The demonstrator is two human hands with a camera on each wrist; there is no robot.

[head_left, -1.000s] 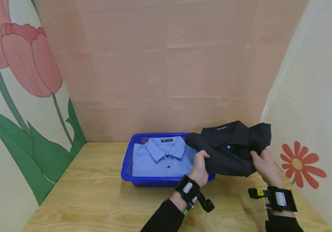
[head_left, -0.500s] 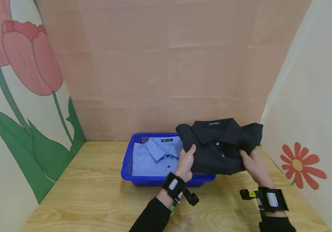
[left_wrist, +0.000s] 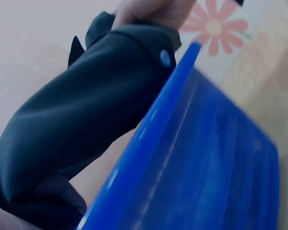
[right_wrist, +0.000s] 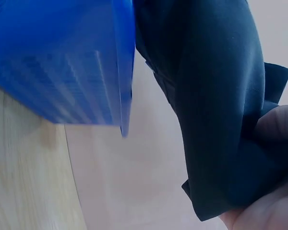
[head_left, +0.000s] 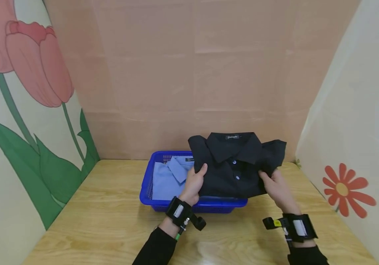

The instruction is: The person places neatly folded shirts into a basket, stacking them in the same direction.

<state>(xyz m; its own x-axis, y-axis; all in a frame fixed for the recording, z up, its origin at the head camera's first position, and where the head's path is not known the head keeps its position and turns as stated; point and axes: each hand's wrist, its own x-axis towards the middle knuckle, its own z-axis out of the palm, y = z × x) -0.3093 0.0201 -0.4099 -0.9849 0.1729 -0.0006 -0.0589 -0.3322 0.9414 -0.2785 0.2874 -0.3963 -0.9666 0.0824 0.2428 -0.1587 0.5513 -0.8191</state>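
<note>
A folded black shirt point(head_left: 225, 180) with a collar and pale buttons hangs in the air between both hands, over the right part of a blue plastic basket point(head_left: 196, 209). My left hand point(head_left: 192, 184) grips its left side, thumb on top. The right hand point(head_left: 279, 189) pinches the right side near a short sleeve. In the basket lies a folded light blue shirt point(head_left: 164, 182), its right half hidden behind the black one. Both wrist views show the black shirt point(left_wrist: 86, 96) held above the basket rim point(right_wrist: 122, 72).
The basket stands on a wooden table point(head_left: 103, 221) close to a pinkish-brown backdrop point(head_left: 189, 81). Panels with a printed tulip point(head_left: 37, 66) and a red flower point(head_left: 341, 189) flank the table at left and right.
Both hands have carried the black shirt leftward, from the basket's right side to over it. The shirt is now more level and covers more of the light blue shirt.
</note>
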